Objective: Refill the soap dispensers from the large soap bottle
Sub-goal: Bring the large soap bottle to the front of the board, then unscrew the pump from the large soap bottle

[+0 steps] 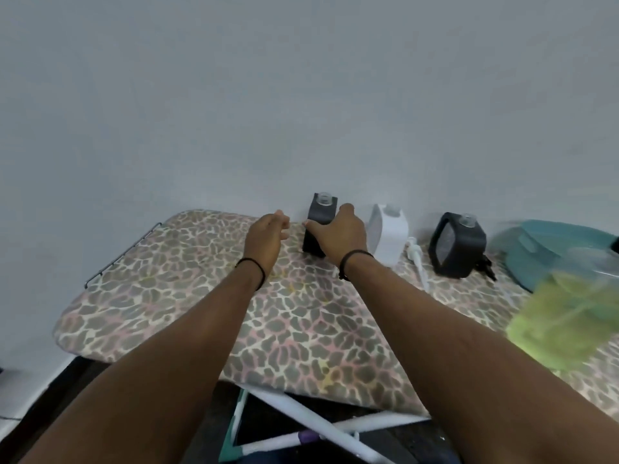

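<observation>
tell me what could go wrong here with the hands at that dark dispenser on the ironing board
1. The right hand grips the dark square soap dispenser, whose neck is uncapped; tilting it could spill soap onto the leopard-print padded ironing board.
2. The white square dispenser stands close beside it, and a sideways move might knock it over.
3. The left hand hovers open, not yet steadying anything.

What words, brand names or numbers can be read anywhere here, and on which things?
None can be read.
The dark dispenser under the right hand, the white dispenser and the second dark dispenser show no lettering.
The green bottle at the right is too blurred to tell.
</observation>
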